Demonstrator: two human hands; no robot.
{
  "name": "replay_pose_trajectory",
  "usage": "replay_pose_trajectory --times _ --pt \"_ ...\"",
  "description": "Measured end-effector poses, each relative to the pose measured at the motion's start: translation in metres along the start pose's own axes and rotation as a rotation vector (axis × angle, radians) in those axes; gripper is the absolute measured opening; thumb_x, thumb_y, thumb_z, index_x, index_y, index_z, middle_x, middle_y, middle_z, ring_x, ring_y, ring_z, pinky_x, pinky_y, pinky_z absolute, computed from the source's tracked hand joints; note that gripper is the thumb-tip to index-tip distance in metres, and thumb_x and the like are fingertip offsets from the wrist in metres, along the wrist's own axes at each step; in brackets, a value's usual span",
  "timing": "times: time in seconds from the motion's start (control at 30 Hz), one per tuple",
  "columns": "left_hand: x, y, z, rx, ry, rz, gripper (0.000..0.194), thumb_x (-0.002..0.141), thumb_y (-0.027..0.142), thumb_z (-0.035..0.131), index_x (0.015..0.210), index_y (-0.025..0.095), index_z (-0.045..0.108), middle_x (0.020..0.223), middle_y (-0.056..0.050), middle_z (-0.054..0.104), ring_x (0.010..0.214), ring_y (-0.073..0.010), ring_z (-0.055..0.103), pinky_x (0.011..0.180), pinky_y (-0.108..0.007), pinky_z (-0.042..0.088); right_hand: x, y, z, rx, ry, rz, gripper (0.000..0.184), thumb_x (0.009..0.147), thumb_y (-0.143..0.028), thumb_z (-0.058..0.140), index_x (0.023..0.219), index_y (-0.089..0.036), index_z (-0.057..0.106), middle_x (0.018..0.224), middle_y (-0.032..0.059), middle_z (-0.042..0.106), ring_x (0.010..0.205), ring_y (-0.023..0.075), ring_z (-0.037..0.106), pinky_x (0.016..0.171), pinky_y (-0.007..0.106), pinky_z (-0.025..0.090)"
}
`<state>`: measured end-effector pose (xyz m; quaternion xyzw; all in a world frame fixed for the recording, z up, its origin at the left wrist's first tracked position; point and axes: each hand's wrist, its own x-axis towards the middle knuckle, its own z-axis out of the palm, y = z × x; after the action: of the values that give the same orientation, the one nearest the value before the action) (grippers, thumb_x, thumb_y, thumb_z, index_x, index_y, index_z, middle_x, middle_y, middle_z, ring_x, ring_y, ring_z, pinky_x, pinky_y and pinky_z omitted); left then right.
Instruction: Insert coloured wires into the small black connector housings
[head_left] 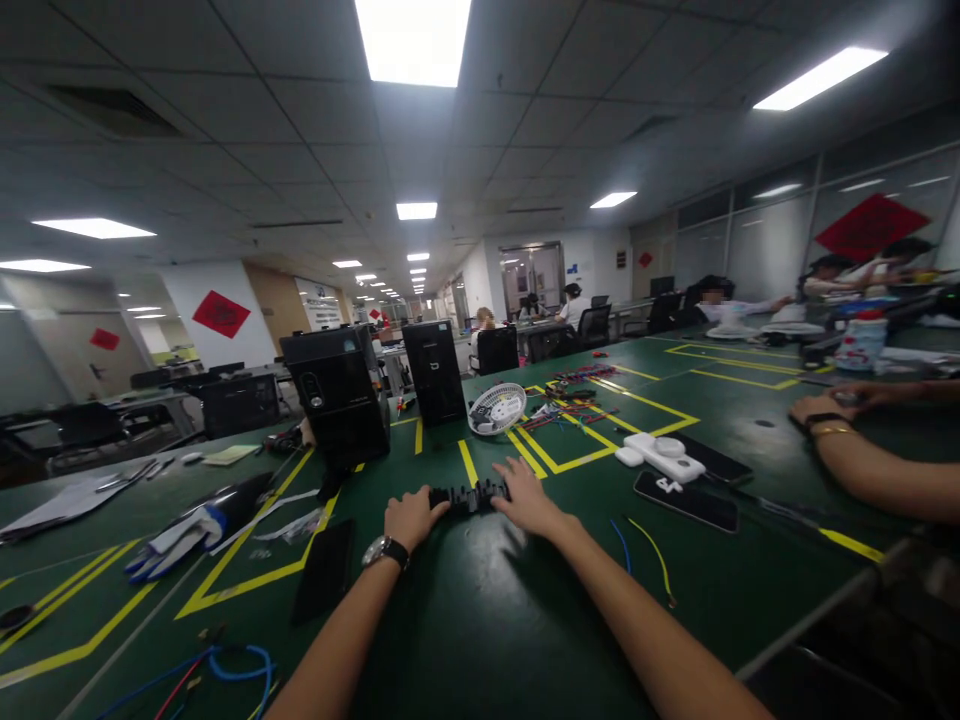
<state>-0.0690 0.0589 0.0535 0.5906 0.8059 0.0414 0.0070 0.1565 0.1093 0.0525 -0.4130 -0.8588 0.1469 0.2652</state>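
A black ridged block [469,497] lies on the green table [465,620] in front of me. My left hand [411,517], with a watch on the wrist, is closed round the block's left end. My right hand [527,497] lies over its right end with the fingers spread on top of it. Both arms stretch forward from the bottom edge of the view.
Two black computer towers [341,395] [433,370] stand behind the block, a small white fan [497,408] to their right. Two phones [686,500] and a white power strip [664,455] lie at right. Another person's arms [862,455] rest on the right. Loose wires [225,670] lie near left.
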Motion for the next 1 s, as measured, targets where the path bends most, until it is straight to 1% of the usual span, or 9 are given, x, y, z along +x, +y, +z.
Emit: replay_pose_trajectory --times 0.1,0.17,0.27,0.33,0.5,0.6,0.7,0.83,1.0 --pt "0.004 0.04 0.006 -0.019 0.013 0.033 0.067 0.082 0.065 0.03 0.118 0.015 0.055 0.11 -0.022 0.063 0.104 -0.0387 0.056 0.082 -0.045 0.04 -0.023 0.018 -0.057 0.028 0.223 -0.064 0.048 0.081 -0.022 0.056 0.128 -0.015 0.05 0.133 0.0155 0.047 0.127 0.0254 0.039 0.106 0.042 0.029" --pt "0.005 0.066 0.01 -0.036 0.02 0.071 0.068 0.081 0.066 0.031 0.12 0.014 0.054 0.111 -0.023 0.062 0.105 -0.0393 0.054 0.082 -0.045 0.039 -0.049 0.036 -0.095 0.009 0.276 -0.097 0.038 0.083 -0.019 0.051 0.121 -0.015 0.056 0.122 0.0125 0.056 0.116 0.0222 0.049 0.103 0.04 0.034" --pt "0.003 0.092 0.014 -0.062 0.027 0.123 0.06 0.081 0.059 0.04 0.121 0.015 0.053 0.113 -0.022 0.061 0.107 -0.0383 0.052 0.083 -0.044 0.039 -0.096 0.066 -0.136 -0.07 0.212 -0.036 0.032 0.084 -0.022 0.05 0.115 -0.017 0.059 0.112 0.0108 0.061 0.108 0.0229 0.055 0.097 0.041 0.039" --pt "0.001 0.1 0.015 -0.076 0.031 0.149 0.055 0.082 0.052 0.044 0.123 0.017 0.052 0.114 -0.021 0.06 0.109 -0.0377 0.05 0.083 -0.044 0.04 -0.125 0.084 -0.149 -0.111 0.119 -0.003 0.032 0.084 -0.025 0.051 0.114 -0.017 0.06 0.113 0.0111 0.06 0.108 0.0239 0.055 0.097 0.042 0.04" --pt "0.001 0.093 0.017 -0.087 0.03 0.2 0.053 0.081 0.045 0.05 0.13 0.024 0.047 0.119 -0.017 0.056 0.111 -0.0349 0.048 0.085 -0.041 0.04 -0.166 0.099 -0.141 -0.141 -0.035 -0.037 0.046 0.083 -0.017 0.048 0.128 -0.021 0.051 0.132 0.0102 0.049 0.124 0.0227 0.043 0.106 0.041 0.032" --pt "0.004 0.087 0.016 -0.082 0.013 0.22 0.055 0.081 0.045 0.051 0.133 0.029 0.045 0.119 -0.015 0.055 0.112 -0.0336 0.048 0.087 -0.041 0.039 -0.167 0.089 -0.126 -0.139 -0.146 -0.132 0.06 0.079 -0.007 0.042 0.136 -0.026 0.043 0.141 0.0071 0.04 0.129 0.0211 0.038 0.107 0.04 0.032" --pt "0.005 0.084 0.015 -0.075 -0.004 0.221 0.055 0.081 0.042 0.053 0.134 0.03 0.044 0.119 -0.016 0.054 0.111 -0.0334 0.048 0.087 -0.041 0.039 -0.162 0.078 -0.113 -0.148 -0.252 -0.211 0.057 0.082 -0.007 0.039 0.133 -0.029 0.047 0.14 0.006 0.042 0.128 0.0219 0.039 0.105 0.041 0.033" --pt "0.006 0.08 0.015 -0.084 -0.014 0.212 0.057 0.081 0.04 0.053 0.136 0.03 0.042 0.12 -0.017 0.053 0.111 -0.0343 0.049 0.087 -0.041 0.039 -0.157 0.079 -0.105 -0.148 -0.215 -0.215 0.042 0.089 -0.016 0.039 0.125 -0.03 0.056 0.131 0.0071 0.051 0.12 0.0225 0.047 0.102 0.042 0.037" --pt "0.013 0.089 0.019 -0.127 -0.006 0.19 0.058 0.083 0.037 0.048 0.138 0.025 0.038 0.123 -0.022 0.051 0.112 -0.0379 0.049 0.087 -0.043 0.037 -0.163 0.086 -0.116 -0.099 -0.094 -0.153 0.04 0.091 -0.021 0.038 0.129 -0.027 0.052 0.13 0.009 0.051 0.118 0.0215 0.049 0.101 0.04 0.039"
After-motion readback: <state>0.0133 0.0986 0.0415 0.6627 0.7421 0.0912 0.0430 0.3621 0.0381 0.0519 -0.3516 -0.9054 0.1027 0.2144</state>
